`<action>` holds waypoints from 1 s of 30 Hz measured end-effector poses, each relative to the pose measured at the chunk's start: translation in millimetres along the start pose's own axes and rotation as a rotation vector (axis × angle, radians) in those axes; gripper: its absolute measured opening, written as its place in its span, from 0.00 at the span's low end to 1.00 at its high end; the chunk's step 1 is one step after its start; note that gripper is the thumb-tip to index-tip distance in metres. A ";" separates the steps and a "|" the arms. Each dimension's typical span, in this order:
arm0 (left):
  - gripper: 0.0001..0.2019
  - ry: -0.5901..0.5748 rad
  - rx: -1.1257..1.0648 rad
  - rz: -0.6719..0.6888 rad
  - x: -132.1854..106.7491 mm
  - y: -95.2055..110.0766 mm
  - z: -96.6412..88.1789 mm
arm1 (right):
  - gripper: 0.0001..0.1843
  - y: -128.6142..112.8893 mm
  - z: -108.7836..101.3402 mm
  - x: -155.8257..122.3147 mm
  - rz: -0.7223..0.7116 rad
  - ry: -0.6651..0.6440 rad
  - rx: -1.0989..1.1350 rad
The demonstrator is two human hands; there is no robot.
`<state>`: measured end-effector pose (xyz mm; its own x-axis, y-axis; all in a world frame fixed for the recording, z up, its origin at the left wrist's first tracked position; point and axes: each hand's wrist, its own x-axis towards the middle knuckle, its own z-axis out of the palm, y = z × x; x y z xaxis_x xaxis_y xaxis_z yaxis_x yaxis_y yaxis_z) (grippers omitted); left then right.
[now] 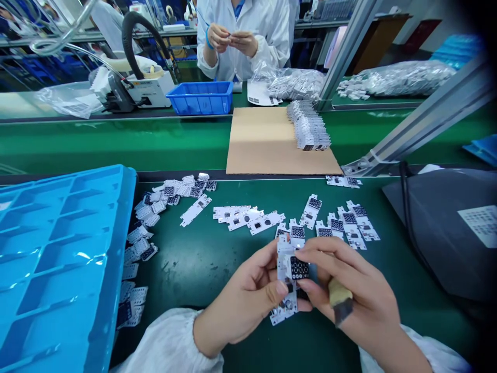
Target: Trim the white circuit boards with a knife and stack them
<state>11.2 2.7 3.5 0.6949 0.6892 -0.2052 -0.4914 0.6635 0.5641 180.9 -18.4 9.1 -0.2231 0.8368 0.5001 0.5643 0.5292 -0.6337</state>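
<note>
My left hand (248, 300) is closed around a narrow white circuit board (285, 305), thumb on top. Over that board, the fingertips of my right hand (349, 290) pinch a small display module (298, 268) with a black face and white marks. Whether the module touches the board I cannot tell. Tucked in the right hand is also a tan-handled tool (340, 300) with a dark flat end; its kind is unclear. Just beyond my hands lie several boards with display modules (349, 225) and several bare white boards (248, 217).
Loose display modules (143, 212) lie in a curved pile beside a blue compartment tray (50, 269) at left. Ahead, cardboard (264, 140) bears a stack of boards (309, 127). A blue bin (202, 98), metal strut (349, 57) and dark bag (446, 233) stand around. A co-worker (244, 36) sits opposite.
</note>
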 end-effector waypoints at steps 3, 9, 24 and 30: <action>0.21 0.015 0.000 0.013 -0.3 -0.7 -0.9 | 0.12 -1.9 1.5 -0.5 -0.009 0.000 -0.009; 0.24 -0.054 0.083 0.064 0.8 -5.4 -7.9 | 0.11 -2.1 2.8 0.9 -0.005 0.024 -0.060; 0.13 0.071 0.619 0.126 -0.3 -2.9 -10.8 | 0.11 4.8 6.3 0.9 -0.157 0.013 -0.285; 0.11 0.150 0.431 0.049 1.8 -6.0 -17.7 | 0.10 2.8 7.5 1.4 -0.125 -0.106 -0.248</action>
<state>6.1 5.1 -14.4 0.5769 0.7725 -0.2653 -0.2368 0.4691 0.8508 176.2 -14.7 3.6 -0.3775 0.7839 0.4930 0.7011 0.5897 -0.4008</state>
